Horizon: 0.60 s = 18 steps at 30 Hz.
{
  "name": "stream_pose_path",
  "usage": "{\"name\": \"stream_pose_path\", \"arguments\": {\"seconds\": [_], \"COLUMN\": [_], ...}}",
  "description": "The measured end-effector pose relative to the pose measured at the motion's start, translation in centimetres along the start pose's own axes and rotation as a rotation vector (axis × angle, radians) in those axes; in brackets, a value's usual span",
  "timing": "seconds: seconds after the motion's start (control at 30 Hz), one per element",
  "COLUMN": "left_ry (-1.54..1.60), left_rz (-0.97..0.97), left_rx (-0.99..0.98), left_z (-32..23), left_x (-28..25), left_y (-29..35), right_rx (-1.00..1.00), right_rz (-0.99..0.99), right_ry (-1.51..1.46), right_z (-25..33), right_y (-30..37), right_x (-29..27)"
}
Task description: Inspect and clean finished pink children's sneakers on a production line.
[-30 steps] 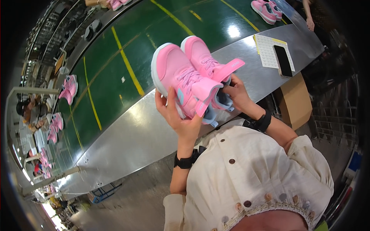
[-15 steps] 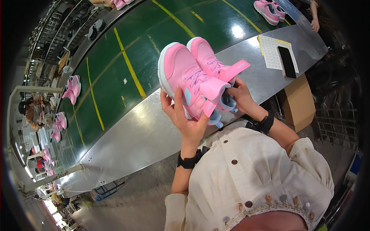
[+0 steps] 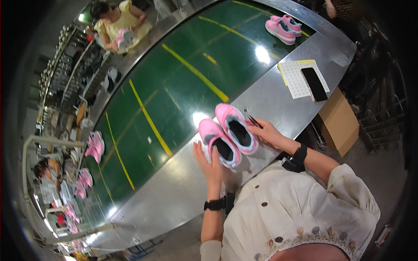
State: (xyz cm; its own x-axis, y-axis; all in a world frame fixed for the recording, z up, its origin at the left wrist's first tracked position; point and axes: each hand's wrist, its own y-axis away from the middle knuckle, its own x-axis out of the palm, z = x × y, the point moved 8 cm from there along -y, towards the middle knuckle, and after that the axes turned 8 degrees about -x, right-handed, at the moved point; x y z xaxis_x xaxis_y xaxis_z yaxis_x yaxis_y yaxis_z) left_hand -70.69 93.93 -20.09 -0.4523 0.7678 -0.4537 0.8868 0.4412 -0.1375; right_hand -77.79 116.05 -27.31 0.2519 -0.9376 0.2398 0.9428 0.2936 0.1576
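Note:
A pair of pink sneakers with dark insoles and pale blue lining stands side by side on the metal edge of the worktable, toes pointing away from me. My left hand [image 3: 210, 168] grips the left sneaker [image 3: 212, 129] along its outer side, the thumb by the opening. Against the outer side of the right sneaker [image 3: 226, 112] rests my right hand [image 3: 266, 134]. Slim black pointed tweezers [image 3: 255, 122] stick out between its thumb and fingers.
A sheet of printed labels [image 3: 297, 82] lies to the right with a black phone [image 3: 314, 85] on it. Another pink pair [image 3: 283, 29] sits on the green belt [image 3: 174, 98]. Across it, a person [image 3: 124, 26] handles a shoe. A cardboard box [image 3: 342, 124] stands below the table.
The pink sneakers have come down from my raised hands onto the metal edge, and their openings now face up. Tweezers now show in my right hand. The view has shifted.

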Motion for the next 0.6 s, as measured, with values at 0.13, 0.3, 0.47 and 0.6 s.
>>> {"name": "stream_pose_path", "arguments": {"seconds": [0.13,0.3,0.47,0.6], "left_ry": [-0.465,-0.758,-0.973,-1.149], "left_rz": [0.34,0.749,0.848,0.698], "left_rx": [0.815,1.16,1.158,0.801], "left_z": [-9.7,-10.8,-10.4,-10.5], "left_x": [2.2,8.3,12.7,17.1], "left_y": [0.6,1.0,-6.7,-19.2], "right_rx": [0.036,-0.015,-0.407,-0.505], "right_rz": [-0.157,-0.239,-0.317,-0.387], "right_ry": [0.126,0.121,0.469,0.872], "right_z": [2.4,4.7,11.0,15.5], "right_y": [-0.2,-4.4,-10.4,-15.9], "right_x": [-4.3,-10.5,-19.5,-30.0]}}
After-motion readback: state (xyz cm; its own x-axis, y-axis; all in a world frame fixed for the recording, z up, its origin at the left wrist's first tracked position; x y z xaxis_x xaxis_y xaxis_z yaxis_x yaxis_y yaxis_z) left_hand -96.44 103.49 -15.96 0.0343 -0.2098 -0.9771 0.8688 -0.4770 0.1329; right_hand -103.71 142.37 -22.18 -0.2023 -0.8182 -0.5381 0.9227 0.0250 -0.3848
